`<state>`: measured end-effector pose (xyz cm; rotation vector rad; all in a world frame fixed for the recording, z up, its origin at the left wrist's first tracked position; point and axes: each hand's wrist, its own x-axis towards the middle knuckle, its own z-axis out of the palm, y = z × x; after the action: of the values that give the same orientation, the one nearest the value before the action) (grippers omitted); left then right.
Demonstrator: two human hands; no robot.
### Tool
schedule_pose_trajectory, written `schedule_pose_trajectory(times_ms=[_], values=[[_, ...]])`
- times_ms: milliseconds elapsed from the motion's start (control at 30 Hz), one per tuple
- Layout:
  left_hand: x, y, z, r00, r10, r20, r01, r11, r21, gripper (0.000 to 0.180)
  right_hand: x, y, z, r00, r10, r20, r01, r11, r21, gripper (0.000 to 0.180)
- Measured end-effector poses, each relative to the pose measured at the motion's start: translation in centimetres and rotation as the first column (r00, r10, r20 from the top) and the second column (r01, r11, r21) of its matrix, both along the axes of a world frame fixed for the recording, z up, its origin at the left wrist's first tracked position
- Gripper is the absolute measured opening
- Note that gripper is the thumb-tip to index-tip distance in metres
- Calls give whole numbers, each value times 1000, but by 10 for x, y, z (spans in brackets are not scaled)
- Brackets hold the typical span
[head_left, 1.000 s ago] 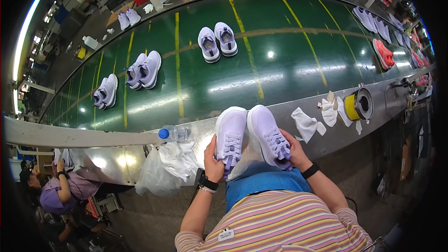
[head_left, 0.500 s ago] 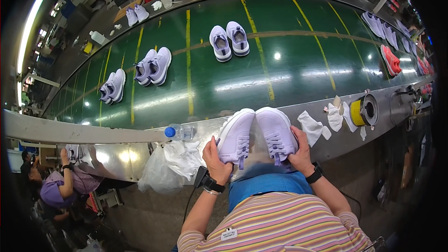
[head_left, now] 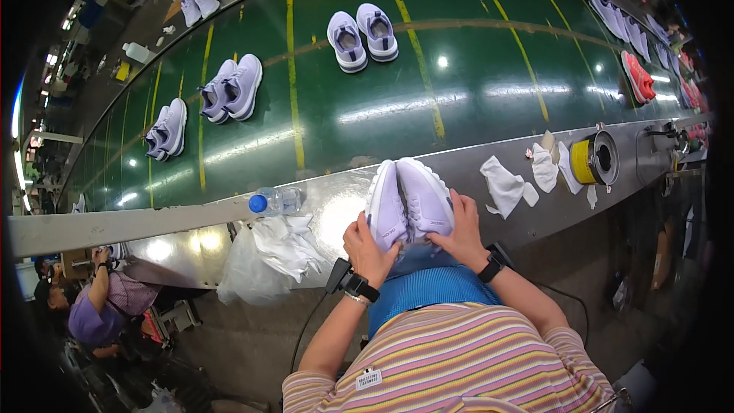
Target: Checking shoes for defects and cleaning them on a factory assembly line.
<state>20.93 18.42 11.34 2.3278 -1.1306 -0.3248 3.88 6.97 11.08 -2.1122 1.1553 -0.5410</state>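
Lilac shoes: matt, fabric-like uppers. Desk: smooth bare metal, bright glare spots. Conveyor belt: smooth green, glossy, streaked reflections. Bottle: clear, shiny plastic. Bag: thin, crinkled translucent plastic. Can: shiny metal rim. Striped shirt: ribbed, matt cloth. White scraps: matt; cloth or paper, cannot tell.

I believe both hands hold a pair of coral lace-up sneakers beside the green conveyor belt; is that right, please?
Not quite: the head view shows the left hand and the right hand holding pale lilac lace-up sneakers, not coral, beside the green conveyor belt.
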Motion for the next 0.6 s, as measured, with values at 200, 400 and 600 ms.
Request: schedule_pose_trajectory(times_ms=[200, 400, 600], values=[[40, -5, -40, 867, -99, -488, 88, 995, -45, 50, -8, -42, -16, 984, 7, 177, -103, 838, 535, 49], [46, -6, -38, 750, -90, -655, 73, 996, -53, 50, -15, -57, -26, 934, -15, 356, -273, 613, 741, 45], [52, 1, -4, 395, 57, -917, -53, 998, 39, 52, -23, -62, -14, 943, -220, 250, -188, 269, 945, 46]])
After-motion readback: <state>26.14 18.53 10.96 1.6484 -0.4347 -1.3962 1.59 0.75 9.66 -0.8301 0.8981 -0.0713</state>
